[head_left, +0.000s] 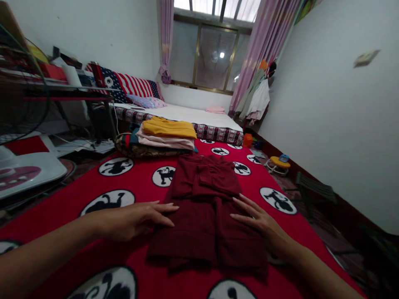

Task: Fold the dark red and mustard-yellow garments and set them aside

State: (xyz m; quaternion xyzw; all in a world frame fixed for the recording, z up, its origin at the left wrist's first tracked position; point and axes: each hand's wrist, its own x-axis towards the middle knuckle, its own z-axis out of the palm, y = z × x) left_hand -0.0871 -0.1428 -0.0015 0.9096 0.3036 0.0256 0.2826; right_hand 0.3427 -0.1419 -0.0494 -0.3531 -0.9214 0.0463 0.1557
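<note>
A dark red garment (204, 195) lies partly folded on a red bedspread (140, 187) printed with white circles. My left hand (137, 218) rests flat at the garment's left edge, fingers together and pointing right, holding nothing. My right hand (257, 218) lies palm down on the garment's right half, fingers spread and extended. Beyond the garment sits a stack of folded clothes (162, 139), with a yellow piece on top and a pink one under it.
A second bed (187, 114) with striped pillows stands under the window. A fan (18, 166) and a cluttered shelf are at the left. Clothes hang by the pink curtain (258, 97). A small stool (279, 162) and a dark folding seat (314, 189) stand on the floor at right.
</note>
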